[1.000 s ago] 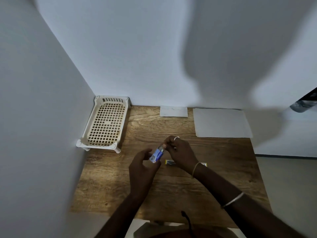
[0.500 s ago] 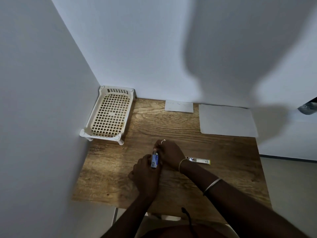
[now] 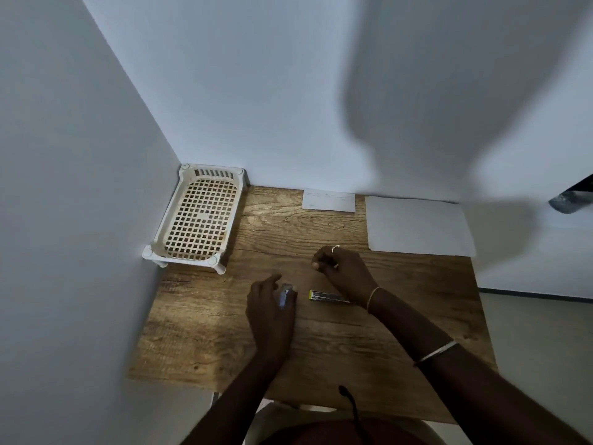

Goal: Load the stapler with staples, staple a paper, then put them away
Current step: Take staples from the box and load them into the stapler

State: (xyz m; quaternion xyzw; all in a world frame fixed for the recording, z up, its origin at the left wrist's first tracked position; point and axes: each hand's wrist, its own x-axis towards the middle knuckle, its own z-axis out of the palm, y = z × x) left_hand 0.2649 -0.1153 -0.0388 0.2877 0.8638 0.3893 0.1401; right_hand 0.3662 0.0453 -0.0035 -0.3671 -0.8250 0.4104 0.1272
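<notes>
While your left hand (image 3: 272, 311) curls around the small blue stapler (image 3: 285, 295) low over the wooden table (image 3: 199, 332), note these hazards. Staple strip (image 3: 327, 297): on the table just beside your right wrist; a sweep of that arm could scatter it. Right hand (image 3: 345, 271): fingertips pinched together; whether they hold staples I cannot tell, and loose ones could drop. Paper (image 3: 417, 226): far right corner. Basket (image 3: 199, 216): far left, holding nothing.

Brown wooden table (image 3: 321, 358) in a white corner. At 10 o'clock, a cream basket tray (image 3: 200, 216). At 12, a small card (image 3: 329, 200). At 1, a big white paper (image 3: 417, 226). Near the middle, a staple strip (image 3: 324, 296).
</notes>
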